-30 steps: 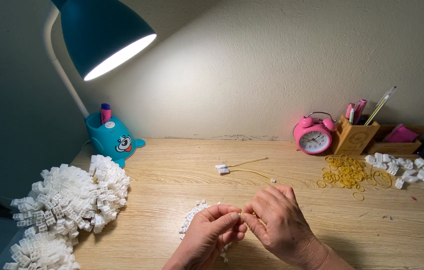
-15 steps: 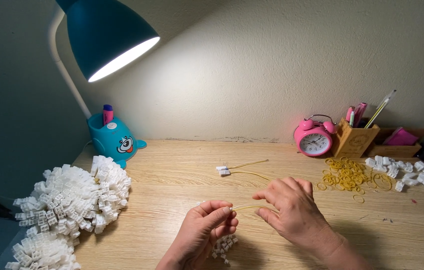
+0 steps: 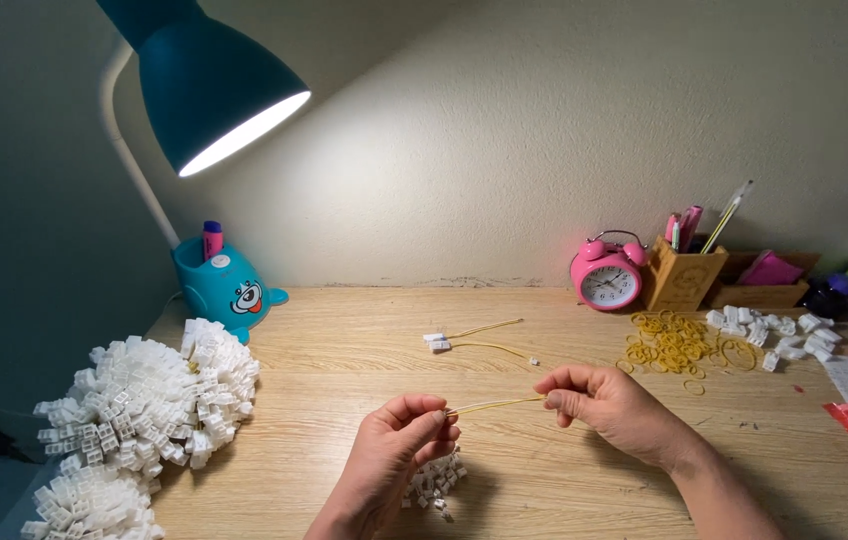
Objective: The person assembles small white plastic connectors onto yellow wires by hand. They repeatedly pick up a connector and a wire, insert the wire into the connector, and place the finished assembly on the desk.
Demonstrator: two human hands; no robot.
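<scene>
My left hand (image 3: 399,455) and my right hand (image 3: 609,405) pinch the two ends of a yellow rubber band (image 3: 496,404), stretched taut between them above the wooden desk (image 3: 344,370). A small bunch of white plastic clips (image 3: 434,480) hangs or lies just under my left hand, partly hidden by it. Farther back lie two white clips on yellow bands (image 3: 439,342).
A big heap of bundled white clips (image 3: 139,410) fills the left edge. Loose yellow rubber bands (image 3: 669,340) and loose white clips (image 3: 769,330) lie at the right. At the back stand a teal lamp (image 3: 209,90), a teal pen holder (image 3: 219,285), a pink alarm clock (image 3: 606,275) and a wooden organiser (image 3: 684,275).
My hands were close together over the clips; they have drawn apart, the right one moving right, and the rubber band is now stretched between them.
</scene>
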